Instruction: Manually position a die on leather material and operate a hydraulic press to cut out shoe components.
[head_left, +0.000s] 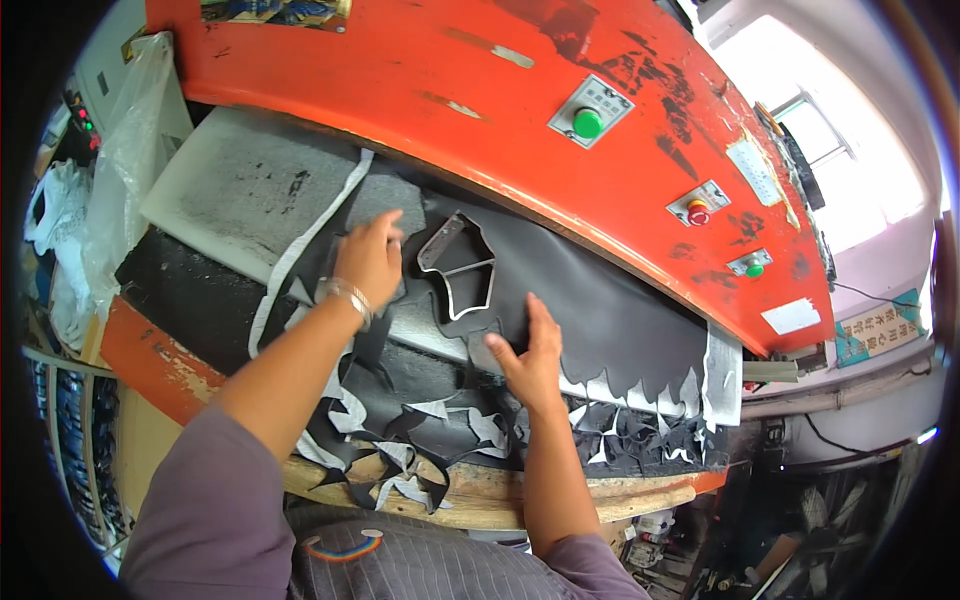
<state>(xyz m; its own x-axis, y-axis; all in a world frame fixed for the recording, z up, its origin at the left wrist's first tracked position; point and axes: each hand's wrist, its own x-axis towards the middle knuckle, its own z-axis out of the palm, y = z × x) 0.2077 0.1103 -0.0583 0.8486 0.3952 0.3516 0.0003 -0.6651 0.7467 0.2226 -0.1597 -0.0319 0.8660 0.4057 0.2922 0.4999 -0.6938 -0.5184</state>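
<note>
A metal cutting die point(490, 280), a narrow-walled outline with a crossbar, lies on a black sheet with a pale underside point(600, 300). My left hand point(370, 262), a bracelet at its wrist, is left of the die over dark, grey-faced cut material point(385, 200). Its fingers are extended and partly apart, with nothing visible held. My right hand point(532, 355) is at the sheet's near edge, right of and nearer than the die. Its fingers are stretched and the thumb stands apart, next to a small grey piece point(484, 350). What lies under both palms is hidden.
A red press beam point(420, 80) spans the far side, with green buttons point(587, 123) and a red knob point(697, 212). A pale cutting board point(230, 190) lies at left. Jagged black-and-white scraps point(400, 470) spread along the wooden front edge point(590, 492). Plastic bags point(130, 150) hang at far left.
</note>
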